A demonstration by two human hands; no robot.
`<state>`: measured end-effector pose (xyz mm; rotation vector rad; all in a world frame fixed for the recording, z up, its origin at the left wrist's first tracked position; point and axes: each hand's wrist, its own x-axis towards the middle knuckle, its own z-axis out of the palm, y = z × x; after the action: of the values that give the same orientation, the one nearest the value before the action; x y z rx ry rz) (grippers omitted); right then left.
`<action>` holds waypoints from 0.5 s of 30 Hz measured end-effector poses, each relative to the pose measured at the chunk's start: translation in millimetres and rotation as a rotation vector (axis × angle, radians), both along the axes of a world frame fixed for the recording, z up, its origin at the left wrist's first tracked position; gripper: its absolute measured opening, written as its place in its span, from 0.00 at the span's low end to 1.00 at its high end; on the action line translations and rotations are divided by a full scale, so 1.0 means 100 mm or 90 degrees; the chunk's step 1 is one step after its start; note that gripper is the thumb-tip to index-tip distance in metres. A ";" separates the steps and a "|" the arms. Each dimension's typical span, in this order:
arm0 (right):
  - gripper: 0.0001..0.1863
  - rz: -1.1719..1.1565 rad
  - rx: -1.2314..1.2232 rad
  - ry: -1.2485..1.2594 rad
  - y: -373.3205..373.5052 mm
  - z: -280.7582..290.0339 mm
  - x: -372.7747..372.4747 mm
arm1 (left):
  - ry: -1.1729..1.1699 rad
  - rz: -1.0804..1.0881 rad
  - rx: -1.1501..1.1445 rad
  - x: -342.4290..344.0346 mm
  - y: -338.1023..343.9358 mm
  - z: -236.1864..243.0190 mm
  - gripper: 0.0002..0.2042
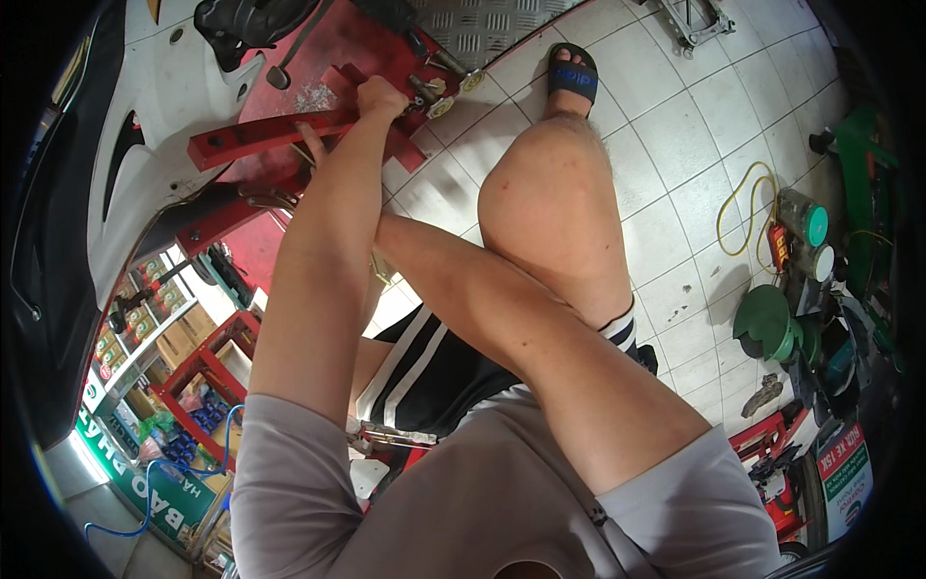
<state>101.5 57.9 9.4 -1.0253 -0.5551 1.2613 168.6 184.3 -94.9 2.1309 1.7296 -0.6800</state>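
Observation:
My forearms cross, the left over the right. My left hand (383,97) is closed at the far end of a red metal bar (251,141), beside a metal clamp fitting (427,94). What lies inside its fingers is hidden. Lower on the same bar is my right hand (313,145), mostly covered by my left forearm. Its visible fingers press over the bar's edge and appear to grip it. Under the bar lies a red lift platform (253,253). A motorbike with white panels (159,125) stands on it at the left.
My bent knee (550,193) and sandalled foot (573,75) are on the white tiled floor (666,241). To the right lie green bowls (762,323), jars (803,216) and a yellow cord (723,207). Stocked shelves (159,323) and a blue hose (151,492) are at the lower left.

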 end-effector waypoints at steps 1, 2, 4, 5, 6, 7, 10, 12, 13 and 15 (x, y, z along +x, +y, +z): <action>0.36 0.000 -0.014 -0.089 0.00 -0.01 -0.01 | -0.006 -0.007 0.005 -0.02 0.00 -0.04 0.18; 0.36 0.000 -0.028 -0.178 -0.01 -0.02 -0.01 | -0.011 -0.015 0.009 -0.04 -0.03 -0.09 0.18; 0.36 0.001 -0.019 -0.231 -0.03 -0.03 -0.02 | -0.027 -0.014 0.003 -0.09 -0.04 -0.19 0.18; 0.36 0.004 0.005 -0.196 -0.05 -0.02 -0.01 | -0.037 -0.005 -0.007 -0.12 -0.02 -0.23 0.18; 0.36 -0.001 0.033 -0.142 -0.06 -0.03 -0.03 | -0.047 0.005 -0.017 -0.16 -0.01 -0.28 0.18; 0.36 -0.014 0.061 -0.089 -0.04 -0.07 -0.04 | -0.042 0.007 -0.026 -0.12 0.00 -0.27 0.18; 0.36 -0.058 0.120 0.057 0.05 -0.17 -0.12 | -0.037 0.034 -0.056 -0.09 0.05 -0.23 0.19; 0.36 -0.058 0.142 0.202 0.08 -0.17 -0.19 | -0.052 0.076 -0.082 -0.15 0.11 -0.20 0.21; 0.36 -0.059 0.167 0.343 0.10 -0.19 -0.21 | -0.038 0.061 -0.053 -0.13 0.09 -0.17 0.21; 0.36 -0.038 0.264 0.784 0.16 -0.21 -0.26 | -0.010 0.030 0.006 -0.11 0.03 -0.12 0.23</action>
<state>75.0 73.6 -12.0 0.1700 0.1842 1.3840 157.3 187.2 -106.8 2.0890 1.7718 -0.6425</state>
